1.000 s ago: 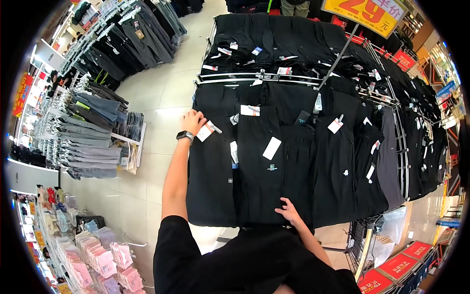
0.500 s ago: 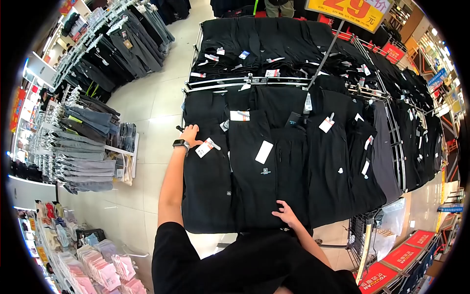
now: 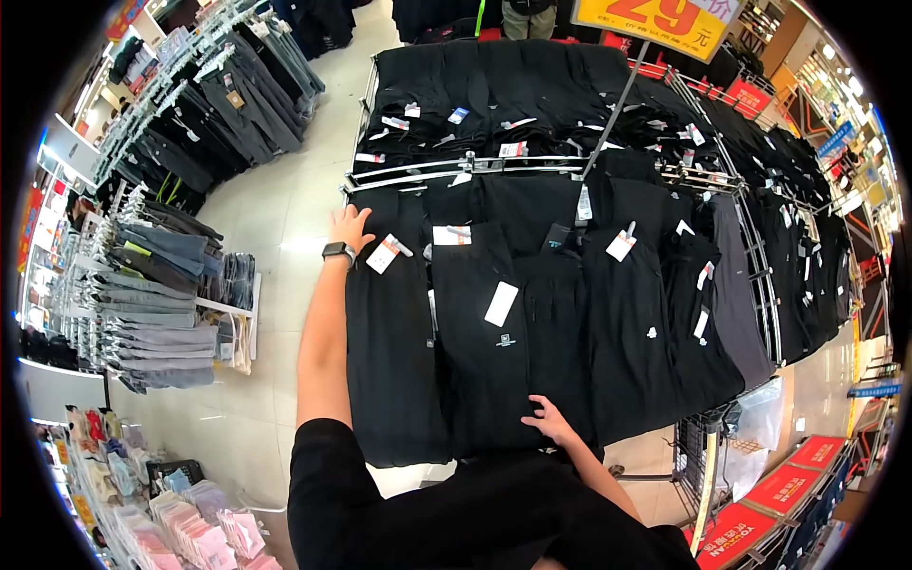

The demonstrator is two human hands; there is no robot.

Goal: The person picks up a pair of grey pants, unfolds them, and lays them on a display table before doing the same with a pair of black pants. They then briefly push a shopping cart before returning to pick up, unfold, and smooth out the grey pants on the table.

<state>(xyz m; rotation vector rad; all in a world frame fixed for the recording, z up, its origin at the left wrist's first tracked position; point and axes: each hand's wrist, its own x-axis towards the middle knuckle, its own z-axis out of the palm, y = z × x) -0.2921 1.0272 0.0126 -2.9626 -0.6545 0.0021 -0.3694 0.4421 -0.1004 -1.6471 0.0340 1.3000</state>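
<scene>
Black trousers [image 3: 394, 351] with a white and orange tag lie at the left end of a display rack, and my left hand [image 3: 351, 230] rests at their upper left edge, fingers spread, a watch on the wrist. To their right are more black trousers [image 3: 475, 370] with a white label and a small logo. Near the lower part of the neighbouring black trousers [image 3: 560, 351] is my right hand [image 3: 549, 418], its fingers apart and nothing visible between them.
A metal rail [image 3: 408, 174] crosses behind the front row, with more folded black clothes [image 3: 513, 81] beyond. A yellow price sign [image 3: 655, 21] stands on a pole. Clothes racks [image 3: 171, 323] line the left. A black wire cart [image 3: 692, 461] is at the lower right. A person [image 3: 528, 19] stands at the back.
My left hand has moved up and slightly left along the edge of the leftmost trousers, whose upper part now lies further up. My right hand has barely moved. The view has shifted slightly.
</scene>
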